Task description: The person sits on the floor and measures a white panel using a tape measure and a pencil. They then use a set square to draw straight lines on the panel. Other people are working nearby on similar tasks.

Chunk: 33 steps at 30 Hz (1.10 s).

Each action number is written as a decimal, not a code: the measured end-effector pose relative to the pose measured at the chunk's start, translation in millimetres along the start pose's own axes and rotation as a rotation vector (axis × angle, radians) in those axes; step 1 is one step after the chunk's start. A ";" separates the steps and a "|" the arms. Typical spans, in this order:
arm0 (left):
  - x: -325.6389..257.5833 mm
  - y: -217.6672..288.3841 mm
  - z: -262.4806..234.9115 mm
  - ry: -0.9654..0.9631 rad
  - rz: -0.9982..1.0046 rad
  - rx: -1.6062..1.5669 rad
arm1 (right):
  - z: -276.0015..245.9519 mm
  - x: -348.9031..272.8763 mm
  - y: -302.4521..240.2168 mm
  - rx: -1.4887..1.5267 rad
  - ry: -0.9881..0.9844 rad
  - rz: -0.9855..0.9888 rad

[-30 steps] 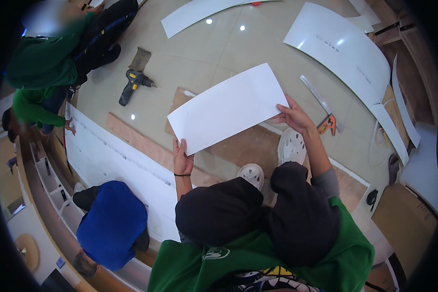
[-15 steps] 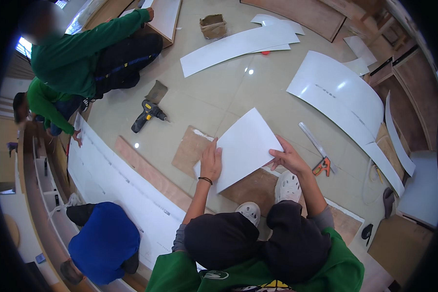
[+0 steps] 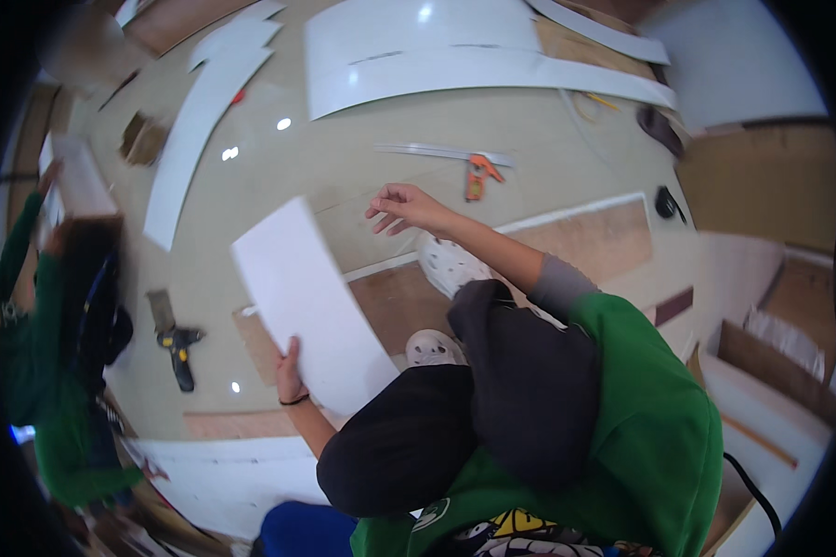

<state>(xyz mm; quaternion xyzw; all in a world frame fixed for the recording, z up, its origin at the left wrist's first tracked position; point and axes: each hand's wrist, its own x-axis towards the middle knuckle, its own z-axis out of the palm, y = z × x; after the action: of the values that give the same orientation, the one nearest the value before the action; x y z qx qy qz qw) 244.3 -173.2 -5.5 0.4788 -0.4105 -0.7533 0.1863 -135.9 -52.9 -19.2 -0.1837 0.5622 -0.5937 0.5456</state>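
Observation:
A white rectangular sheet (image 3: pixel 306 297) is tilted in front of my knees. My left hand (image 3: pixel 291 376) grips its left edge, thumb up along the face; the fingers behind it are hidden. My right hand (image 3: pixel 407 208) is off the sheet, held in the air with fingers loosely curled and apart, nothing in it. Beyond that hand, a combination square (image 3: pixel 476 176) with an orange head and a metal blade lies on the floor. Under and beside my shoes are brown boards (image 3: pixel 390 302) with white edges.
A cordless drill (image 3: pixel 178 353) lies at the left. Large white curved sheets (image 3: pixel 418 56) spread at the back, and a long white panel (image 3: pixel 223 473) runs at lower left. A black tape measure (image 3: pixel 665 202) sits at the right. Two people in green (image 3: pixel 65 371) work at the far left.
My right hand has let go of the white sheet and moved away from it. The sheet now stays in my left hand alone, turned more upright. My view has swung to the right.

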 end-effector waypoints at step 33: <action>125.3 -66.0 0.4 1.314 0.139 0.939 | -704.7 -430.3 110.5 -0.899 1.290 0.394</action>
<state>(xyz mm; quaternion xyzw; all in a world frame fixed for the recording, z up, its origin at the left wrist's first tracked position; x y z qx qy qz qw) 192.1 -218.2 -129.3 0.8251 -0.5196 -0.0540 0.2154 -528.1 669.0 -156.8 0.0953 0.9731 -0.1930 0.0825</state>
